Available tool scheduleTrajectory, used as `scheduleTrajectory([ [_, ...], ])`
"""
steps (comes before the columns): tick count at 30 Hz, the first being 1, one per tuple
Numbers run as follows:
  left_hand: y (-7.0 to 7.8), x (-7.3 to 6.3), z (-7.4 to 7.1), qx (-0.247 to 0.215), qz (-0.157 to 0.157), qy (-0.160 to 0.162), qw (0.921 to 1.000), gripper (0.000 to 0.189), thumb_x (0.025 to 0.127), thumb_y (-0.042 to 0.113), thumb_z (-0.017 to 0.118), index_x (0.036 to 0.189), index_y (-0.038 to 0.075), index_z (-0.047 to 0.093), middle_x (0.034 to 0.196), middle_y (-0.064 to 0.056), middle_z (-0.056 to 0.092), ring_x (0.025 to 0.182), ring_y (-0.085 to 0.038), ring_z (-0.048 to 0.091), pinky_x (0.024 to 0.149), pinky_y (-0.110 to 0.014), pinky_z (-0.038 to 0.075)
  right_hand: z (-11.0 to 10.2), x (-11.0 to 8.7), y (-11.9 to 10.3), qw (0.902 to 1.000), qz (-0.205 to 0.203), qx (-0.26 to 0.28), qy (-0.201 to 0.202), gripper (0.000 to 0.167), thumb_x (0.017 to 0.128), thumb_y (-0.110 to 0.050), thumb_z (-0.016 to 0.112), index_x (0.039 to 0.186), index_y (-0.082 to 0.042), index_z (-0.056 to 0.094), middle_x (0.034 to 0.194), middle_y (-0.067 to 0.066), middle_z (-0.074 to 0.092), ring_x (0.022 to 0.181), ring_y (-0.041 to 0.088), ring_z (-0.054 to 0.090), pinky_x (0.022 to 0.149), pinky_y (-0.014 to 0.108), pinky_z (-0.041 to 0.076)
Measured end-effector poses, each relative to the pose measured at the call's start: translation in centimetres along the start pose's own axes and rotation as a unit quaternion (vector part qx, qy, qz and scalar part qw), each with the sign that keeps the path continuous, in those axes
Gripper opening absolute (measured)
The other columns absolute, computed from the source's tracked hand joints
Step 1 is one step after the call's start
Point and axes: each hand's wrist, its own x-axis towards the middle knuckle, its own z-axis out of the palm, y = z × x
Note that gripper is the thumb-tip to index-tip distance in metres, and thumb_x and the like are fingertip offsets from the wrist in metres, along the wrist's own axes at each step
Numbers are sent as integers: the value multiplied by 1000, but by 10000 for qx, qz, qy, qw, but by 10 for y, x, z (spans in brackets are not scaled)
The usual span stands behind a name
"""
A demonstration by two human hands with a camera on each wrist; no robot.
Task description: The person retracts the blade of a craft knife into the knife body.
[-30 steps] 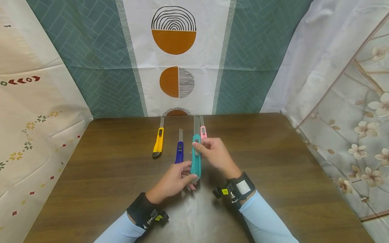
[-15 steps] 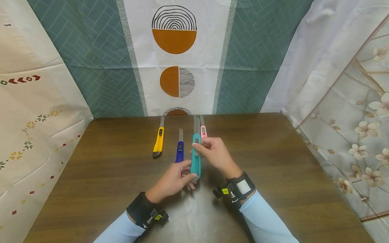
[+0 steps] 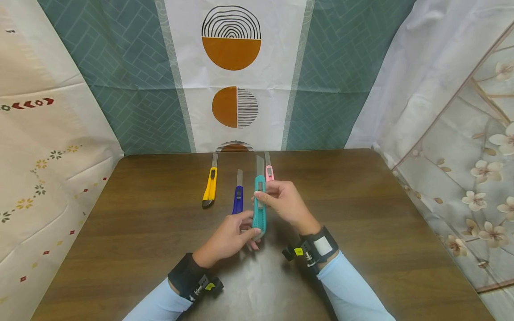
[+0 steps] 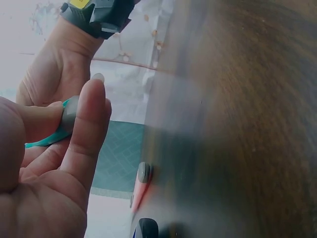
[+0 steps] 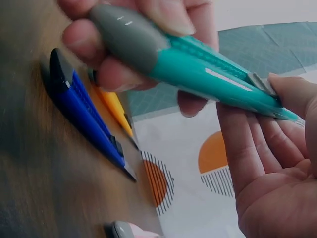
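Note:
Both hands hold a teal utility knife [image 3: 259, 209] above the table, its blade [image 3: 260, 165] extended and pointing away. My left hand [image 3: 226, 236] pinches the grey butt end between thumb and fingers. My right hand [image 3: 287, 203] grips the body farther up, thumb at the slider [image 5: 262, 85] and fingers underneath. Just left of the knife lies a blue utility knife [image 3: 238, 199], its lower end hidden behind my left hand. A pink utility knife [image 3: 269, 173] lies to the right, partly covered by my right hand. Both show bared blades.
A yellow utility knife [image 3: 210, 187] with its blade out lies farther left on the brown wooden table [image 3: 152, 214]. Patterned cloth [image 3: 337, 80] hangs along the table's back edge, with more cloth at both sides.
The teal knife's visible blade looks slightly shorter than before. Both hands keep their grip in nearly the same place; the head view has shifted slightly.

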Motion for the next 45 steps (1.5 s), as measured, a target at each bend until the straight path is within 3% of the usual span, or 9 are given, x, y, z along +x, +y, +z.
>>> scheduleTrajectory([
  [7,-2,1,0,-10,92,16,10000,44,101,13,65,143,6,53,117,-14,73,81,-21,76,83,-28,64,-6,2,1,9990,343,-286,-34,35,92,-50,74,92,-16,80,80,4,73,83,43,69,76,62,59],
  [9,-2,2,-1,-29,159,40,9999,44,101,13,66,143,5,53,116,-16,73,82,-21,77,84,-28,64,-8,2,-1,9988,353,-330,-45,36,93,-51,72,90,-15,81,80,6,72,83,45,68,76,63,59],
  [18,-1,2,-3,-333,282,-14,9990,40,102,10,63,140,1,55,120,-18,71,95,-27,77,84,-30,64,-6,3,-4,9996,128,-209,157,31,95,-44,72,95,-14,80,82,7,73,85,45,65,78,63,60],
  [27,0,1,-5,-283,282,22,9992,39,102,10,62,140,1,56,120,-18,72,95,-34,76,83,-30,64,-3,2,-3,9994,-46,-244,252,27,94,-40,75,96,-13,80,83,6,73,75,25,68,78,63,61],
  [40,-1,2,-4,-309,224,22,9993,39,103,9,61,141,1,55,121,-18,72,92,-31,76,83,-29,64,-1,1,-4,9993,-50,-289,222,22,92,-34,78,97,-12,80,84,5,75,75,25,69,75,56,63],
  [45,-2,2,-4,-341,268,-7,9991,38,103,9,61,139,0,56,120,-18,72,93,-36,76,83,-30,64,-2,1,-4,9991,-28,-394,174,20,92,-33,79,97,-13,79,83,4,75,77,31,69,71,44,62],
])
